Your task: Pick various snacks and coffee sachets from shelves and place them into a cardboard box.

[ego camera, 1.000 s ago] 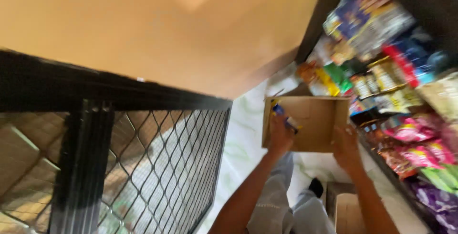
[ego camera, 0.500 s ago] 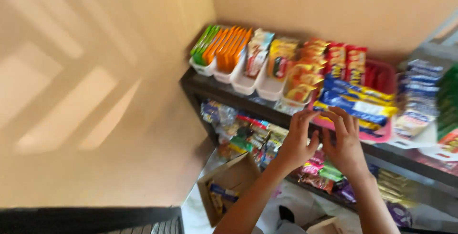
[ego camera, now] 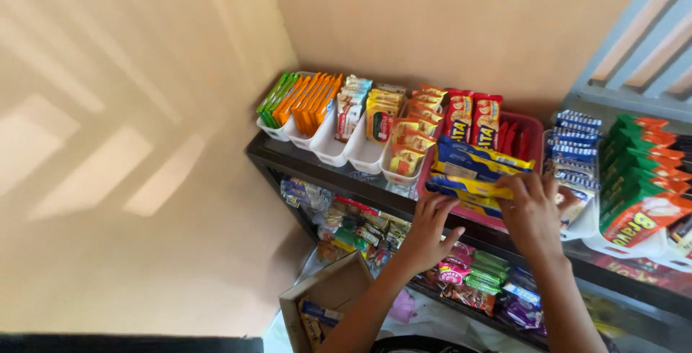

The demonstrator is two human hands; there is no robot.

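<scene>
We see both hands at the top tier of a dark metal shelf rack (ego camera: 303, 162) set against a tan wall. Our left hand (ego camera: 427, 234) rests with fingers spread against the front of a red plastic basket (ego camera: 535, 131), not closed on anything. Our right hand (ego camera: 532, 211) curls over the stacked flat blue-and-yellow foil packets (ego camera: 477, 168) in that basket, fingers pressing their glossy edges, apparently to square the stack. Neighbouring white plastic bins (ego camera: 333, 150) hold packets upright in rows, fronts facing out, so each kind reads at a glance. An open brown cardboard box (ego camera: 326, 297) sits on the floor below, near the left forearm.
</scene>
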